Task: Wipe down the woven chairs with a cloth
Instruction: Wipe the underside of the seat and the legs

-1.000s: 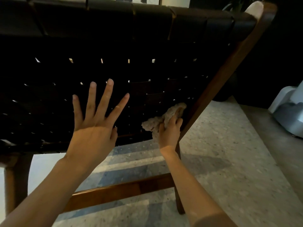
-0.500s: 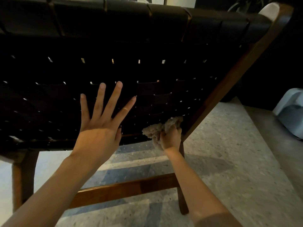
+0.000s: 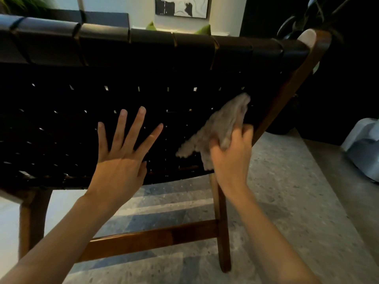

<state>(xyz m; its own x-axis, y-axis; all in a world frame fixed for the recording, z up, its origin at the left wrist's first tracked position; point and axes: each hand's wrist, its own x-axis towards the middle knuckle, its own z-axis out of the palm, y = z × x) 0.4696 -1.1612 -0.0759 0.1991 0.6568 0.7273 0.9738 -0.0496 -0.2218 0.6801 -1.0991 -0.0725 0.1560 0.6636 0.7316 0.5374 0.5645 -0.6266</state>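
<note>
Speckled grey floor (image 3: 287,201), paler and blue-grey bands across it at lower centre. Pale wall (image 3: 139,9) at back, framed black-and-white picture (image 3: 181,6) on it, green shapes (image 3: 204,29) just below. Leafy plant (image 3: 24,5) top left, dark plant (image 3: 303,17) top right. Right side in deep shadow. White-grey appliance (image 3: 363,150) on floor at right edge

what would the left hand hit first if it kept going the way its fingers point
Its fingers point up and slightly right over the chair's woven back. Nothing lies on that stretch, so the left hand would probably meet the strap-wrapped top rail first, though depth is hard to judge.
</note>
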